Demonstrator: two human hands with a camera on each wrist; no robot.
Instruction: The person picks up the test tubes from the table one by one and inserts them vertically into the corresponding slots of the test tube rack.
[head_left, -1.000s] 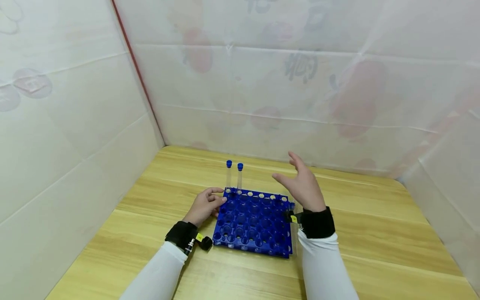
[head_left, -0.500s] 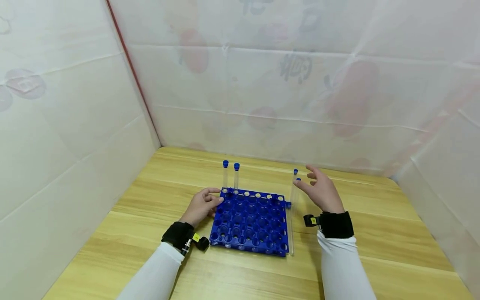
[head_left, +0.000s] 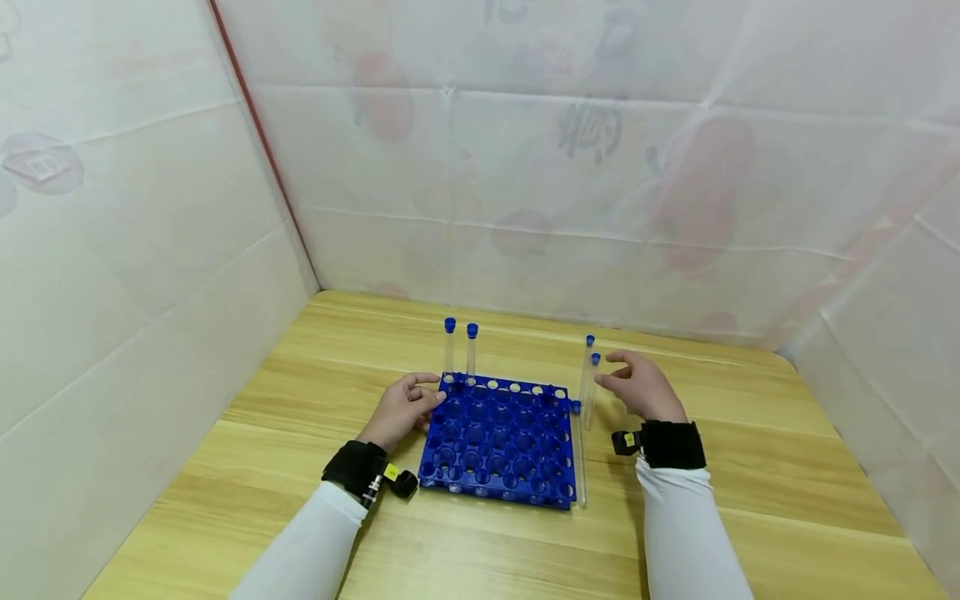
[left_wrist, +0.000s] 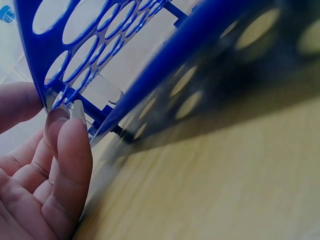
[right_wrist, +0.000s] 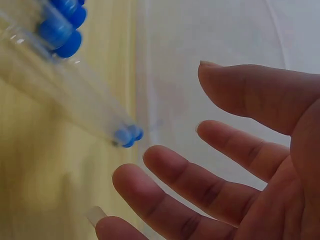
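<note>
Right hand (head_left: 641, 386) is hovering just right of the blue rack (head_left: 498, 442), fingers loosely spread and holding nothing; in the right wrist view the fingertips (right_wrist: 125, 180) sit close to the tube caps without touching. Left hand (head_left: 401, 408) rests against the rack's far-left corner, fingers curled onto the edge there, and the left wrist view shows fingertips (left_wrist: 70, 125) right on the blue plate.

Biggest thing is the wooden worktop (head_left: 750, 500), boxed in by white sheeting. The rack sits in the middle of it, between both hands. Two clear blue-capped tubes (head_left: 460, 350) stand upright in its far-left holes. Two more loose tubes (head_left: 588, 379) lie on the worktop just beside the rack's right edge, caps pointing far, right next to the right hand.
</note>
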